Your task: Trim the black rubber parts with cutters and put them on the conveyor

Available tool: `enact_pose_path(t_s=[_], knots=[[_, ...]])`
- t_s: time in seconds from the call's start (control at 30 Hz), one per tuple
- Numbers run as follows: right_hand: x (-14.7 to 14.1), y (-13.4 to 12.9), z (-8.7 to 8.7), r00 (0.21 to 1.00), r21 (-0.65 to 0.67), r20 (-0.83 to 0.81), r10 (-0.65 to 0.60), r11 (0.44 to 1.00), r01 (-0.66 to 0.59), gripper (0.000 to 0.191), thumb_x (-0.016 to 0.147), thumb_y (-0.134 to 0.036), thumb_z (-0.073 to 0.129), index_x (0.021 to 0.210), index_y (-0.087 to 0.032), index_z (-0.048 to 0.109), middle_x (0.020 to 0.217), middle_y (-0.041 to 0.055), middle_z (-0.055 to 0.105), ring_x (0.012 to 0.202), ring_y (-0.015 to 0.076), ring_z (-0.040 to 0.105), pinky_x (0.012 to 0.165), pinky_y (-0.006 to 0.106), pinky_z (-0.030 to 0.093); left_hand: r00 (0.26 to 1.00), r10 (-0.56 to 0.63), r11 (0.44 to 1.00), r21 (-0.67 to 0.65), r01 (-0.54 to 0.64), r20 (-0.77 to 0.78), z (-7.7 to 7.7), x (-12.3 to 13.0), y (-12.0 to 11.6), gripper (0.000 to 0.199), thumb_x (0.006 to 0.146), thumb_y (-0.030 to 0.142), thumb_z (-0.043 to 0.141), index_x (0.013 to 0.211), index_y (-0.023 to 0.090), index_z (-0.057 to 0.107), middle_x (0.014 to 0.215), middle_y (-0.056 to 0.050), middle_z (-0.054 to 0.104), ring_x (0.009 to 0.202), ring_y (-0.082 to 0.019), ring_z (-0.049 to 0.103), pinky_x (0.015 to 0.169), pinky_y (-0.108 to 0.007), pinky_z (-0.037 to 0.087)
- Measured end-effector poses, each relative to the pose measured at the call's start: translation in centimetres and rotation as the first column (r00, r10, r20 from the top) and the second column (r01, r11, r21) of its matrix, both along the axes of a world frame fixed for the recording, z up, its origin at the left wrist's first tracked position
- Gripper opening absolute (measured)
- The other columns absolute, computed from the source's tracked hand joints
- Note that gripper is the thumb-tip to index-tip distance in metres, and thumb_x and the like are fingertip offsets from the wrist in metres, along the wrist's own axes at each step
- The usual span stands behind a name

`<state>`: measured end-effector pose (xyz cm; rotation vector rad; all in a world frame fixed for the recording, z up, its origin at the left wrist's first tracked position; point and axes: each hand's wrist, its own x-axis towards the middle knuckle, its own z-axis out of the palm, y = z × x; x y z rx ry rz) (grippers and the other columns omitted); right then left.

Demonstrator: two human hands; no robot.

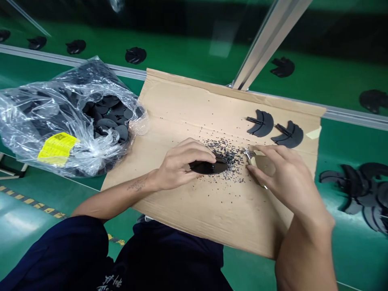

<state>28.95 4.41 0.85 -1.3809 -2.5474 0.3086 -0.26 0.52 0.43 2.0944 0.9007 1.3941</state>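
Gripping black plastic disc (209, 167) | left hand (178, 165) | right hand (281, 178): metal tool (248, 154) | crumbs (227, 155), cardboard (194, 109)

Dark navy clothing (60, 250), white print (109, 281) on it; small dark tattoo (138, 184) on left forearm (103, 202).

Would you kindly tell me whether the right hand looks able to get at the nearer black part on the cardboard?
Probably yes: the right hand sits close to the black part on the cardboard sheet, with only scattered black specks between, though it seems to be holding a small metal tool.
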Motion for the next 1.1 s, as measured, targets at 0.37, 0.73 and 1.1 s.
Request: enact_pose_path(t_s=[0.37, 0.73, 1.1], knots=[[0.5, -0.1, 0.3, 0.997, 0.063, -0.025, -0.067, 0.996, 0.068, 0.046, 0.089, -0.045, 0.068, 0.127, -0.02, 0.067, 0.113, 0.0158, 0.067, 0.098, 0.0345, 0.067, 0.071, 0.045, 0.055, 0.996, 0.08, 0.995, 0.067, -0.076, -0.046, -0.3, -0.2, 0.1, 0.015, 0.089, 0.015, 0.074, 0.102, 0.021, 0.071, 0.098, -0.003, 0.074, 0.096, -0.016, 0.068, 0.088, -0.035, 0.057], [-4.0, -1.9, 1.8, 0.851, 0.095, -0.485, 0.201, 0.98, -0.178, 0.036, 0.091, -0.025, 0.068, 0.127, -0.021, 0.063, 0.097, 0.0087, 0.068, 0.082, 0.0218, 0.065, 0.07, 0.037, 0.055, 0.999, 0.033, 0.999, 0.001, -0.033, -0.021, -0.3, -0.2, 0.2, 0.023, 0.087, 0.025, 0.078, 0.108, 0.017, 0.071, 0.094, -0.005, 0.075, 0.088, -0.013, 0.069, 0.078, -0.027, 0.058], [-4.5, -2.1, 1.2, 0.865, 0.169, -0.441, 0.239, 0.969, -0.181, 0.046, 0.085, -0.024, 0.078, 0.128, -0.022, 0.064, 0.103, 0.0104, 0.072, 0.087, 0.0248, 0.066, 0.075, 0.041, 0.054, 1.0, 0.011, 1.0, -0.006, -0.011, -0.008, -0.5, -0.2, 0.2, 0.023, 0.086, 0.025, 0.08, 0.106, 0.017, 0.073, 0.094, -0.006, 0.077, 0.087, -0.014, 0.071, 0.079, -0.029, 0.059]])
